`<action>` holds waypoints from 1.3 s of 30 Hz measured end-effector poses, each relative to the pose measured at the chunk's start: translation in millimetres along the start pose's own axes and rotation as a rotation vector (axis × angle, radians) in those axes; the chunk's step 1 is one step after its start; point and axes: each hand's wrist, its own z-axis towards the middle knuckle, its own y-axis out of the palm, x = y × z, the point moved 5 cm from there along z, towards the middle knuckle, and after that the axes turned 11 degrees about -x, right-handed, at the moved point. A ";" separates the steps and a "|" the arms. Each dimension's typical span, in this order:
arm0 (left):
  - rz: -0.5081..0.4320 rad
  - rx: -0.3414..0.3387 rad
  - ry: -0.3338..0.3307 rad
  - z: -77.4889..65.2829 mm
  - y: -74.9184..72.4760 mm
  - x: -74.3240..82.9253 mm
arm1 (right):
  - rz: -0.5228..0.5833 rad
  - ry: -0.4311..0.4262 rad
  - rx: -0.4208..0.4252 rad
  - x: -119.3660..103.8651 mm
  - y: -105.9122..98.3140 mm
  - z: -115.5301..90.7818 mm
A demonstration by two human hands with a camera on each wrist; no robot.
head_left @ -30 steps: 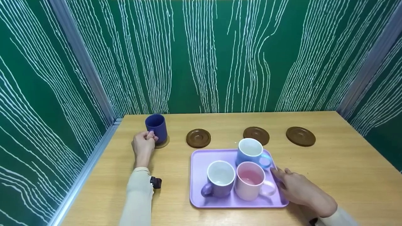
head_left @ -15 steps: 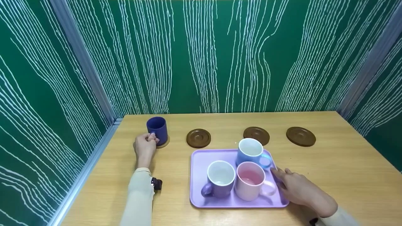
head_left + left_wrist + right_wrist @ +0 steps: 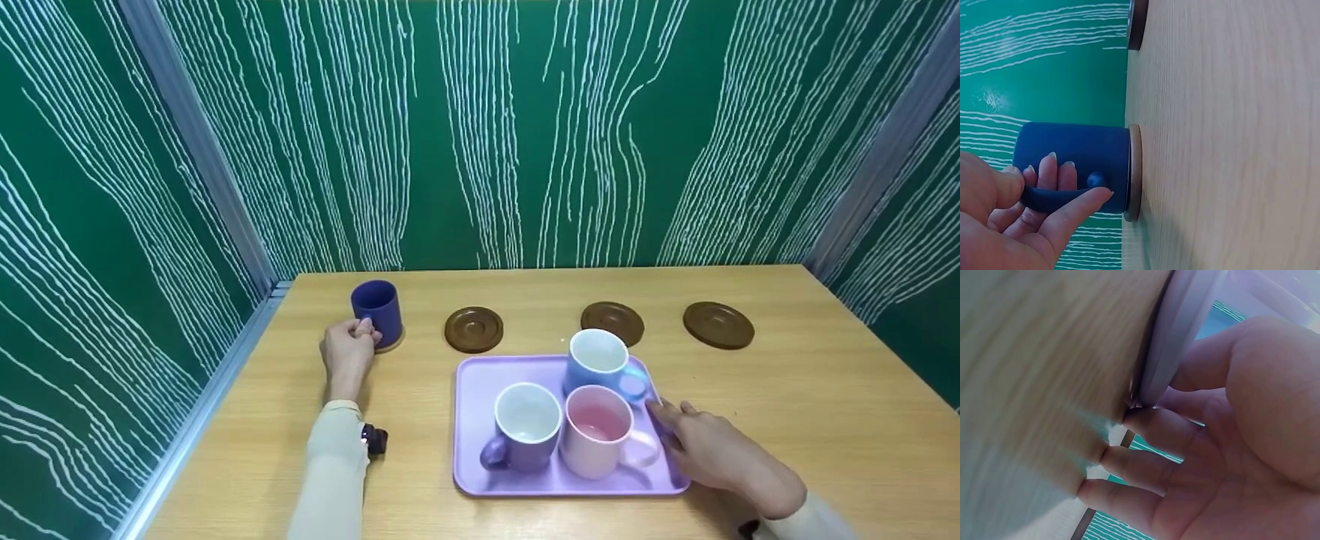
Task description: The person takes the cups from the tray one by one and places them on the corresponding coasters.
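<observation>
At the far left, my left hand (image 3: 349, 354) grips the handle of a dark blue mug (image 3: 385, 315). In the left wrist view the fingers pass through the handle (image 3: 1050, 198) and the thumb lies against it. That mug stands upright on a round coaster (image 3: 1136, 197). My right hand (image 3: 712, 450) holds the right edge of a light purple tray (image 3: 476, 435), thumb at the rim (image 3: 1176, 332) and other fingertips down on the table. On the tray stand a purple mug (image 3: 525, 442), a pink mug (image 3: 589, 454) and a light blue mug (image 3: 585, 379).
Along the back of the wooden table (image 3: 420, 420) lie three more brown coasters: one left of centre (image 3: 474, 330), one behind the blue mug (image 3: 613, 321), one to the right (image 3: 718, 325). Green panels with white lines (image 3: 480, 135) enclose the back and sides.
The left hand has brought the dark blue mug slightly nearer to me and to the right, over its coaster. My right hand and the tray have stayed put.
</observation>
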 end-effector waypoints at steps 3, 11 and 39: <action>-0.006 -0.008 -0.002 0.6 -0.5 0.0 | 0.006 0.004 -0.005 0.2 0.1 0.4; 0.004 -0.003 0.000 -1.2 -2.4 -1.0 | -0.015 -0.044 0.051 -1.2 -0.6 -1.5; 0.133 0.105 -0.103 -14.7 -34.8 23.4 | -0.012 -0.032 0.060 0.0 -0.3 -2.6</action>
